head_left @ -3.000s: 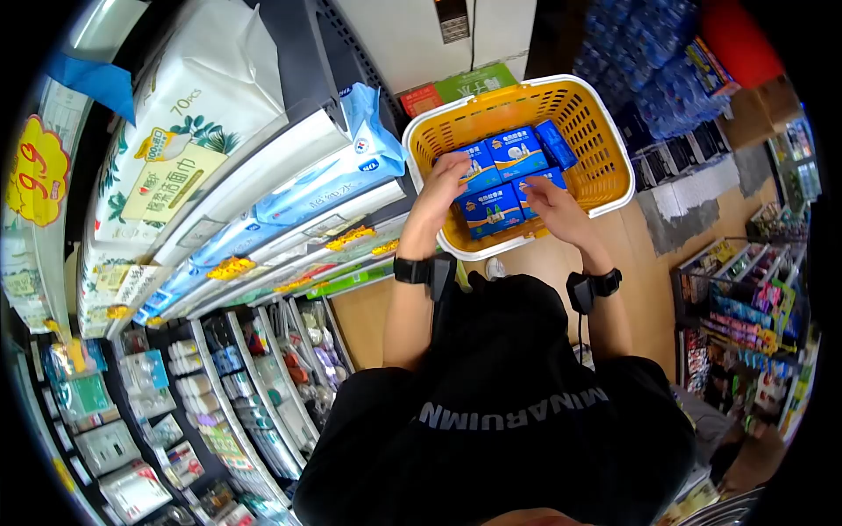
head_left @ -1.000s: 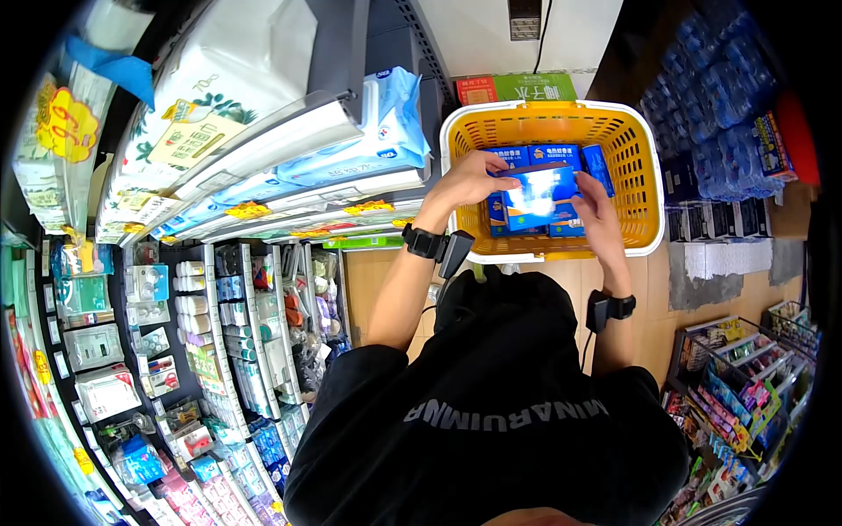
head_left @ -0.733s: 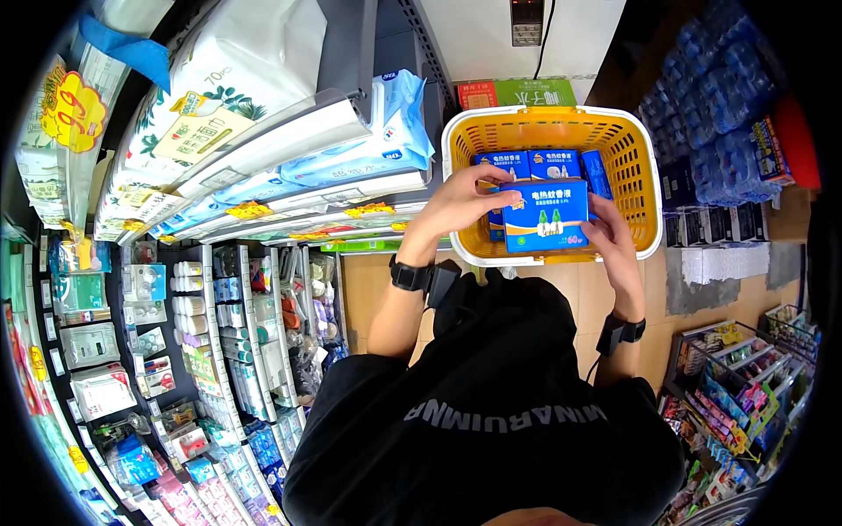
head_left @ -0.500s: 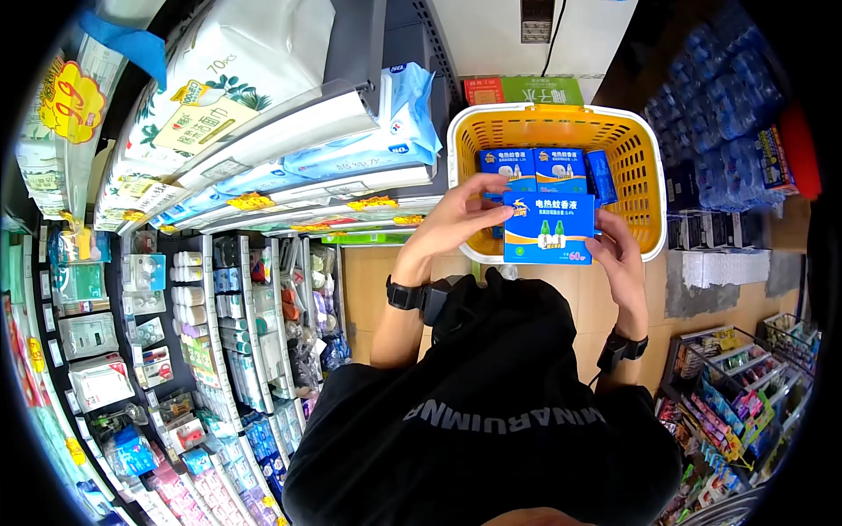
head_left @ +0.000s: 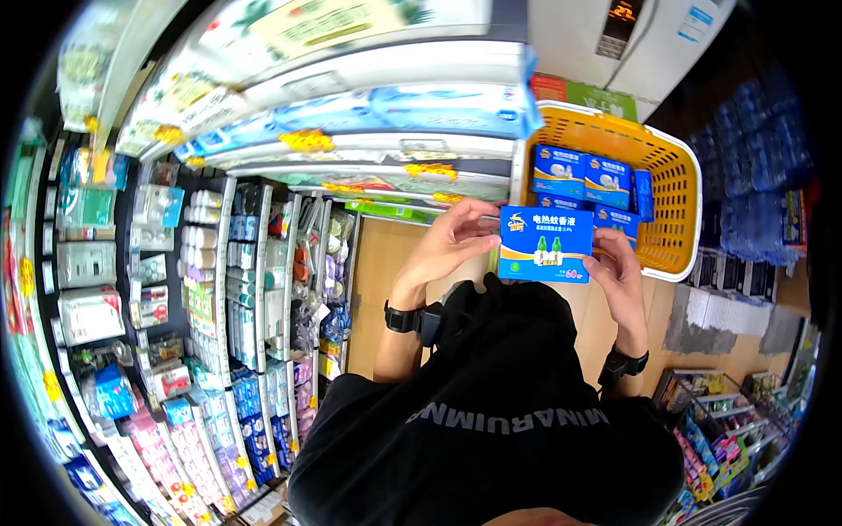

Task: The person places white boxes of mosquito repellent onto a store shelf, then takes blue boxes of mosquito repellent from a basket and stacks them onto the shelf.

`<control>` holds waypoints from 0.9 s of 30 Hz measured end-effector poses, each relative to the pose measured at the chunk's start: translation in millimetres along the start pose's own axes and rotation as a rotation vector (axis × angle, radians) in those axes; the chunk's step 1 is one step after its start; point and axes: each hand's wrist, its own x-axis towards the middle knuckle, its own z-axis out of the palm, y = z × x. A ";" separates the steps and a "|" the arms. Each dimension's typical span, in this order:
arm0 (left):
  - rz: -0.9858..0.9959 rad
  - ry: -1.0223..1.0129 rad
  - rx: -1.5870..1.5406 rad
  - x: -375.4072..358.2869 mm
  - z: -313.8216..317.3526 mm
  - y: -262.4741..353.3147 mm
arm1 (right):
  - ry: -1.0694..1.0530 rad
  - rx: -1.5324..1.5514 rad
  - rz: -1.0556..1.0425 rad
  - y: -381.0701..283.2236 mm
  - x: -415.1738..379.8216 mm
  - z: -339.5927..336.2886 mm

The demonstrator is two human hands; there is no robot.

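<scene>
A blue box of electric mosquito repellent liquid (head_left: 545, 246) is held level between my two hands, its printed face turned up toward me. My left hand (head_left: 456, 238) grips its left edge, thumb near the upper corner. On the right edge, my right hand (head_left: 617, 270) closes with fingers and thumb. Just beyond is a yellow basket with a white rim (head_left: 676, 188), holding several similar blue boxes (head_left: 607, 181). The held box overlaps the basket's near left corner in view and hides part of it.
Shelves with packs of tissues and wipes (head_left: 443, 110) run close along the left. More racks of packaged goods (head_left: 202, 289) stand at lower left. Wrapped water bottles (head_left: 763, 167) are stacked at right, above a low display rack (head_left: 715, 430). A white appliance (head_left: 667, 35) stands behind the basket.
The view has turned, so shelves and basket appear shifted. Both hands have carried the box leftward relative to the basket, from over its near side to its near left corner.
</scene>
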 end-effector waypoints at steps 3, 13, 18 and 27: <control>0.122 0.015 0.038 -36.4 -22.8 7.7 | -0.087 0.050 0.046 -10.2 5.1 34.8; 0.246 0.472 0.011 -200.5 -94.1 20.1 | -0.408 -0.031 -0.071 -20.1 25.8 190.1; 0.349 0.747 0.016 -301.4 -111.4 22.5 | -0.690 0.064 -0.106 -25.3 27.2 287.4; 0.519 1.128 0.072 -447.0 -112.2 10.6 | -1.029 0.051 -0.065 -20.1 -1.3 440.1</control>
